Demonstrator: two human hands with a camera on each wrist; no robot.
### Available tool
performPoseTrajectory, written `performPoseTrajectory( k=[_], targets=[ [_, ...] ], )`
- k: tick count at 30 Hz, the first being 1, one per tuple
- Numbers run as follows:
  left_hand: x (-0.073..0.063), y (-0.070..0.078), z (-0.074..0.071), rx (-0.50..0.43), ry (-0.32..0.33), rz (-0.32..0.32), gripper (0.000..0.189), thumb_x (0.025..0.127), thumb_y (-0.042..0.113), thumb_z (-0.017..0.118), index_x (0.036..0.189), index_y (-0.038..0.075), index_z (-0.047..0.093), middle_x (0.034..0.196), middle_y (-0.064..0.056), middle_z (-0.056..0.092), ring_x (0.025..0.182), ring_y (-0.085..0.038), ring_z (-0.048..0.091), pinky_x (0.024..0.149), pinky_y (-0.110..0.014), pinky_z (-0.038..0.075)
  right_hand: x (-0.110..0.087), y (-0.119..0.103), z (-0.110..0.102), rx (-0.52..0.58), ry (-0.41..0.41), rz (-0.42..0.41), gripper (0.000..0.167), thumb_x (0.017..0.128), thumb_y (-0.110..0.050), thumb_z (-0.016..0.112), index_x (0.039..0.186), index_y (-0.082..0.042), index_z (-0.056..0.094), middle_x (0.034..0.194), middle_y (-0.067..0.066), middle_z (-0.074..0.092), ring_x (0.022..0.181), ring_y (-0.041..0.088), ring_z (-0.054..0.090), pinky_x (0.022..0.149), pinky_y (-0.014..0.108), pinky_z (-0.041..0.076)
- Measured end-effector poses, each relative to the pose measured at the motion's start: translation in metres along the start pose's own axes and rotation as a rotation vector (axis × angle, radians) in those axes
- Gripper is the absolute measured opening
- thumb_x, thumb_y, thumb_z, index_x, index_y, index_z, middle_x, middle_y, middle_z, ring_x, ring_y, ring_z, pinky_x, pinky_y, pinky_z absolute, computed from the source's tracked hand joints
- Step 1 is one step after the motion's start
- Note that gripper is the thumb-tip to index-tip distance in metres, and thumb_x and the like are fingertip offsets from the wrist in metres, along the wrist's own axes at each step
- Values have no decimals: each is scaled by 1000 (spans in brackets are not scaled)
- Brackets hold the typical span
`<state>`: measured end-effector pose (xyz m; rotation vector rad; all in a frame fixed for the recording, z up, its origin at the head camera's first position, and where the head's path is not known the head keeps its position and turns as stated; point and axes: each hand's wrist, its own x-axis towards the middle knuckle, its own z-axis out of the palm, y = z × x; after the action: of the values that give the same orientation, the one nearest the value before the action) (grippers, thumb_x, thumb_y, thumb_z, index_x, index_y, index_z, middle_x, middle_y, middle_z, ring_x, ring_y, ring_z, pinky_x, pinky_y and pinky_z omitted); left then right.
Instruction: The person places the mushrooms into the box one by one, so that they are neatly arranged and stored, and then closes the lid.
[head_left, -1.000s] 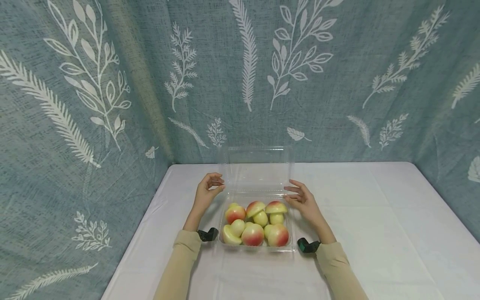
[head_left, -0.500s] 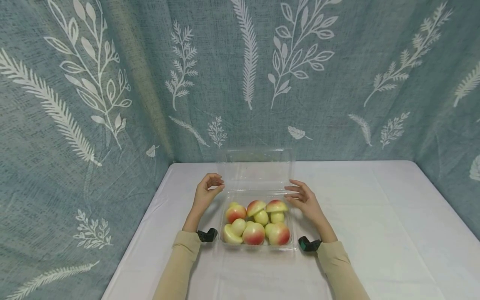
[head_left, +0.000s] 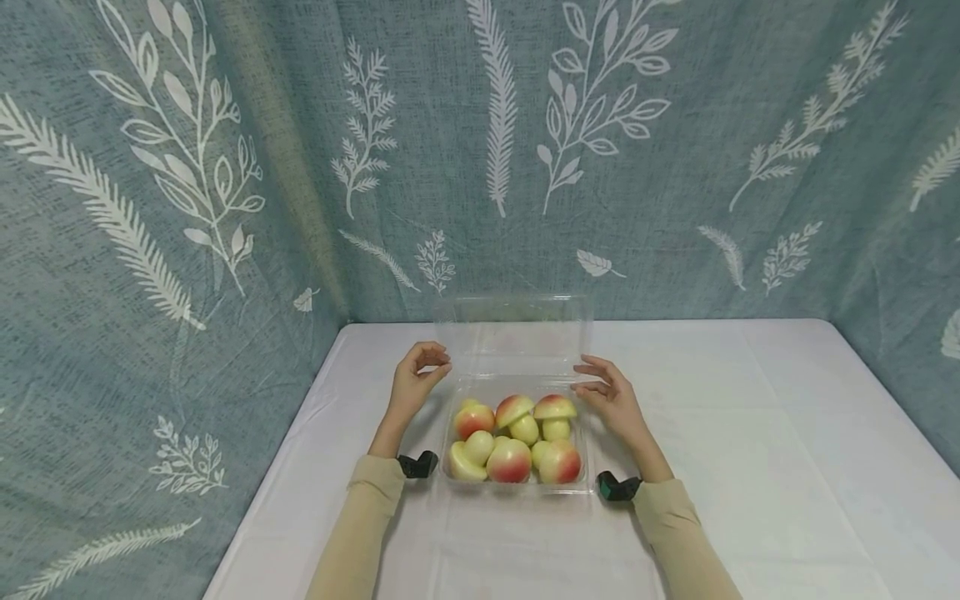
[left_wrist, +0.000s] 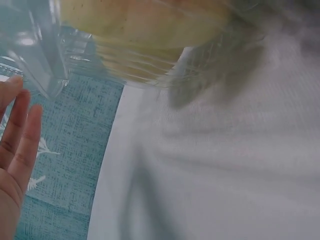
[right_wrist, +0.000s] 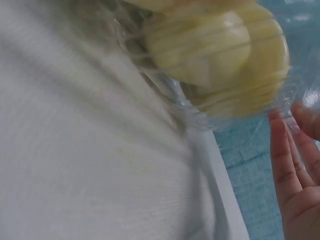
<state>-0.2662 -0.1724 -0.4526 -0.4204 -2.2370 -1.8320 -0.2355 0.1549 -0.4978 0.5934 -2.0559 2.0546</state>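
A clear plastic clamshell box (head_left: 517, 489) stands before me with its lid (head_left: 513, 337) raised at the back. Inside it are several shiny yellow mushroom-shaped pieces (head_left: 510, 461) with red-tinged caps. My left hand (head_left: 417, 379) pinches the box's back left corner, by the hinge, between thumb and fingertips. Opposite, the fingers and thumb of my right hand (head_left: 609, 398) hold the back right corner. In the right wrist view, the ridged plastic wall (right_wrist: 215, 117) lies right at those fingertips. The left wrist view shows the lid's edge (left_wrist: 50, 82) beside my left fingertips.
A white cloth covers the table (head_left: 735, 450). Blue-green curtains (head_left: 637, 183) with white leaf prints hang behind it and along the sides. Small black devices (head_left: 417, 465) sit at both wrists, close to the box's sides.
In the last half second the box, with its mushroom-shaped pieces, shifts slightly up the head view, away from me. Both hands move with it and keep their places at the back corners.
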Motion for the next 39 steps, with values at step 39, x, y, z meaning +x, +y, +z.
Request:
performPoseTrajectory(
  k=[39],
  targets=[
    [-14, -4, -2, -116, -75, 62, 23, 91, -4, 53, 111, -15, 52, 107, -35, 55, 97, -10, 60, 82, -19, 50, -2, 1, -6, -48, 20, 37, 32, 98, -1, 39, 127, 11, 44, 123, 35, 48, 101, 40, 60, 85, 46, 50]
  ],
)
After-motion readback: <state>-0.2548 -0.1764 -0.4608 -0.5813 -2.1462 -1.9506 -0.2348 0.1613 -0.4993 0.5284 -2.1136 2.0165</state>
